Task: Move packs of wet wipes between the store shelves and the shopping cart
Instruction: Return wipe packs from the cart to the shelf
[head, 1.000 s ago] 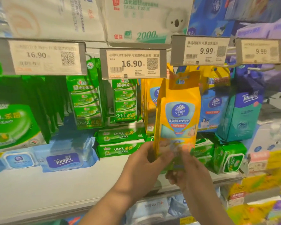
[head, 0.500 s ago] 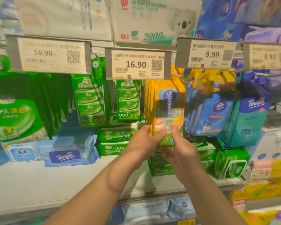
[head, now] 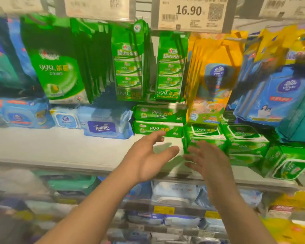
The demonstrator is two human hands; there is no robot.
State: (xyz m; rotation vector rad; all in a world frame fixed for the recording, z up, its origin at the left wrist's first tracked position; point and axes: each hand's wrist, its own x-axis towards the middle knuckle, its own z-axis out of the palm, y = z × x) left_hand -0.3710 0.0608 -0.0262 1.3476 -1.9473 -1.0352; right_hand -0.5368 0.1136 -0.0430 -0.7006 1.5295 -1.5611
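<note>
left hand spread, empty | right hand spread, empty, near stacked green plastic wet-wipe packs | risk: clumsy grab could topple stack off white shelf edge

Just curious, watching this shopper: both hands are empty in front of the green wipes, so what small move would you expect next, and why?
Probably the right hand closes on the green wipes pack just ahead of its fingertips. Both it and the left hand are open with fingers spread and hold nothing, and that pack sits at the front of the shelf, closest to reach.
</note>
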